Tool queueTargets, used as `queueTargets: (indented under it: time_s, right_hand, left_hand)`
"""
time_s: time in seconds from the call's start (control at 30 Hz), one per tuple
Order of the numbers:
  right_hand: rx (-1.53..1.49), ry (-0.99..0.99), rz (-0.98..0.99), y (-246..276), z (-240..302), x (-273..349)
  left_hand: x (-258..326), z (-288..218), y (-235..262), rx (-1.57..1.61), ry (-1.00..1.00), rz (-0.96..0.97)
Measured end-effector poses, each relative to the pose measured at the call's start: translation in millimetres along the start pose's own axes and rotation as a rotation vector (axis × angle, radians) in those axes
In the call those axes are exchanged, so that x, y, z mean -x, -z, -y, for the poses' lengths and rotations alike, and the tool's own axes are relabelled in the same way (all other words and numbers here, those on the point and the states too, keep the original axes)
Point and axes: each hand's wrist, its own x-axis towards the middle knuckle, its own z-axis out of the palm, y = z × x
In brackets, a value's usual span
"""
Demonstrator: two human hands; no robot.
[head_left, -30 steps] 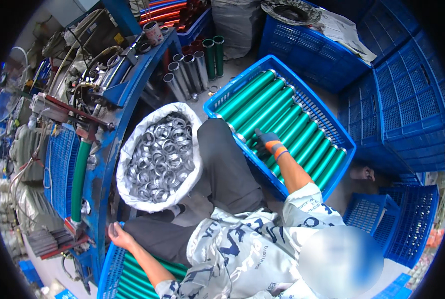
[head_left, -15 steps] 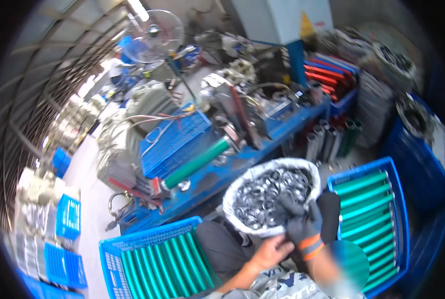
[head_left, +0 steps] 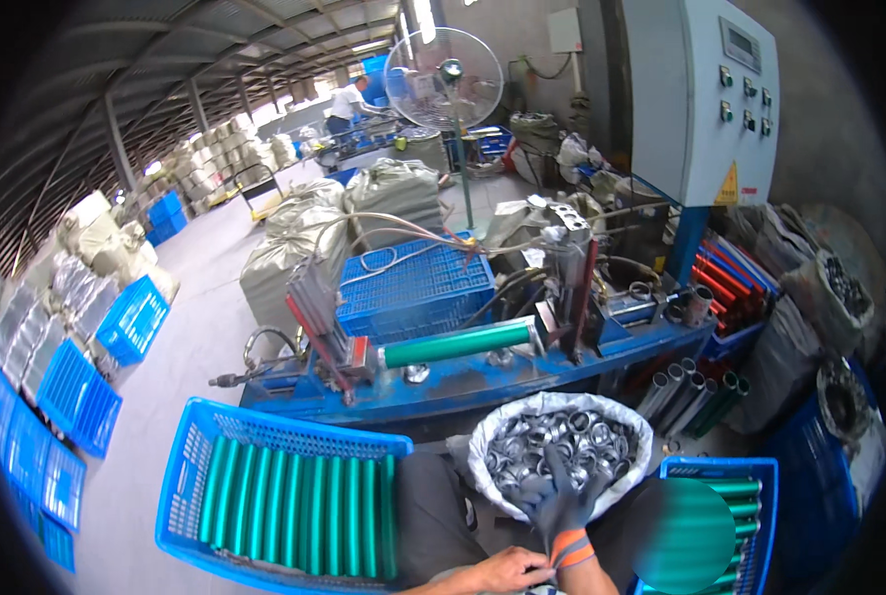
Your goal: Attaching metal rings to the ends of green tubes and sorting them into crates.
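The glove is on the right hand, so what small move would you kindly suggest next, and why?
Perhaps tug the glove snug with the left hand: that hand is already at the orange cuff, while the right hand is over the rings, seemingly with nothing grasped.

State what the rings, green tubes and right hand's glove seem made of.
Rings: probably bare metal, shiny grey with bright glints. Green tubes: perhaps coated metal, glossy highlights; plastic possible. Glove: likely fabric, being matte, close-fitting and dark grey.
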Motion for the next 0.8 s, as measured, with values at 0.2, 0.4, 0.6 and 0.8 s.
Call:
queueTargets:
  time_s: [0.2, 0.4, 0.6, 0.8]
  right_hand:
    - [0.501, 0.025, -0.133, -59.9, -42.7, -4.0]
    - [-0.753, -0.131, -0.394, -133.3, -56.5, 21.2]
    - [-0.046, -0.596, -0.177, -69.4, -108.3, 38.5]
    - [-0.225, -0.922, -0.338, -88.8, -161.0, 38.4]
  left_hand:
    - [46.0, 19.4, -0.5, 0.115, 0.149, 0.029]
    - [66.5, 3.3, 59.1, 0.751, -0.259, -0.646]
    - [93.8, 5.7, 71.9, 0.685, -0.133, -0.757]
    - [85.7, 29.7, 63.7, 0.827, -0.371, -0.690]
